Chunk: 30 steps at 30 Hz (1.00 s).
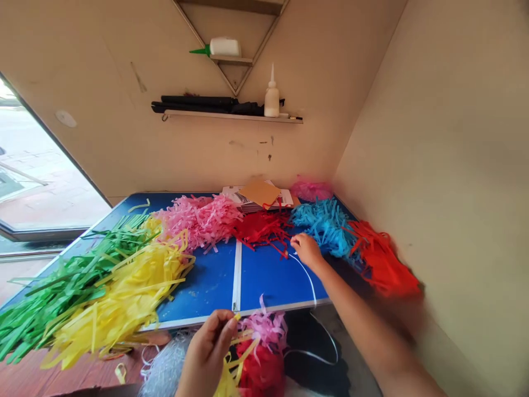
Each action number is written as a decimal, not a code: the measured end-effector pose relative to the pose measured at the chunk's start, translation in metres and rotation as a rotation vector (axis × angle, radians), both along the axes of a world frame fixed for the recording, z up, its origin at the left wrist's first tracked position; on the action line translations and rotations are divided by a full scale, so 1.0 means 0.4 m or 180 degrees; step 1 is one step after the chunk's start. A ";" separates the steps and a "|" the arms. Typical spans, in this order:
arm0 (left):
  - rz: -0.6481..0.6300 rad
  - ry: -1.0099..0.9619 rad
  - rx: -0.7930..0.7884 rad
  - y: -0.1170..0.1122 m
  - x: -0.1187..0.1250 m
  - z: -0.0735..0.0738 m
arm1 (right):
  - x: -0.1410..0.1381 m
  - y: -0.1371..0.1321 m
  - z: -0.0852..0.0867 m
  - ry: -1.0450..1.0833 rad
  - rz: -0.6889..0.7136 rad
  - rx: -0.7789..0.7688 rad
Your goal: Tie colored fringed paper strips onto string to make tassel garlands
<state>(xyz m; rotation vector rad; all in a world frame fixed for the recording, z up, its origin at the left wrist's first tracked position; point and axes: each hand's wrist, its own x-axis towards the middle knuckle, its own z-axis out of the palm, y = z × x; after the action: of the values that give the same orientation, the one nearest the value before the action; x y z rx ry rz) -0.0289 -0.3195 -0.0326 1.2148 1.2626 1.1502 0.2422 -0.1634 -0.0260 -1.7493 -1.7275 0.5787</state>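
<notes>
The blue surface (pixel 264 275) carried loose heaps of paper: green strips (pixel 61 286), yellow strips (pixel 128 286), pink strips (pixel 198 220), red strips (pixel 260 227) and blue strips (pixel 326 226). Below its near edge, the left hand (pixel 206 347) had its grip pinched shut on a mixed bundle (pixel 260 353). The bundle looked light, soft and easily torn, best held where the strips gather. The right hand (pixel 306 249) rested between the red and blue heaps beside a white cord (pixel 309 281); whether its grip held anything could not be told. No container sat among them.

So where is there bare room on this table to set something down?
The front centre of the blue table, either side of its white line, between the yellow strip pile and the right hand. A smaller patch sits at the back left corner. Strip piles crowd the left, back and right.
</notes>
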 end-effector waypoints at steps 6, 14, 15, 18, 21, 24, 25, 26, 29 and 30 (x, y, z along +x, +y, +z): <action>-0.0139 0.0771 0.0605 -0.003 0.019 -0.017 | -0.196 -0.296 -0.038 0.2085 0.0927 -0.0222; -0.0017 0.1194 0.1206 -0.004 0.038 0.002 | -0.245 -0.374 -0.052 0.3177 0.0648 -0.0541; -0.0033 0.1250 0.1288 -0.005 0.038 0.005 | -0.243 -0.375 -0.052 0.3260 0.0588 -0.0590; -0.0082 0.1351 0.1401 -0.010 0.039 0.010 | -0.237 -0.381 -0.050 0.3361 0.0609 -0.0640; -0.0014 0.1364 0.1404 -0.015 0.040 0.008 | -0.234 -0.388 -0.044 0.3123 0.0642 -0.0462; -0.0017 0.1428 0.1465 -0.016 0.042 0.007 | -0.232 -0.396 -0.041 0.2879 0.0688 -0.0311; -0.0037 0.1462 0.1518 -0.016 0.043 0.008 | -0.232 -0.397 -0.041 0.2832 0.0713 -0.0282; -0.0058 0.1503 0.1568 -0.016 0.043 0.009 | -0.231 -0.399 -0.042 0.2777 0.0735 -0.0248; -0.0184 0.1646 0.1639 -0.016 0.043 0.012 | -0.227 -0.399 -0.044 0.2448 0.0745 0.0023; -0.0248 0.1681 0.1625 -0.017 0.043 0.012 | -0.226 -0.398 -0.045 0.2340 0.0781 0.0122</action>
<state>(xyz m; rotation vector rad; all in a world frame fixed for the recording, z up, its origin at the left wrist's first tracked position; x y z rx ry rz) -0.0115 -0.3261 -0.0277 2.0299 1.3191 1.1732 0.1519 -0.3225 -0.0439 -1.0858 -1.3969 1.1189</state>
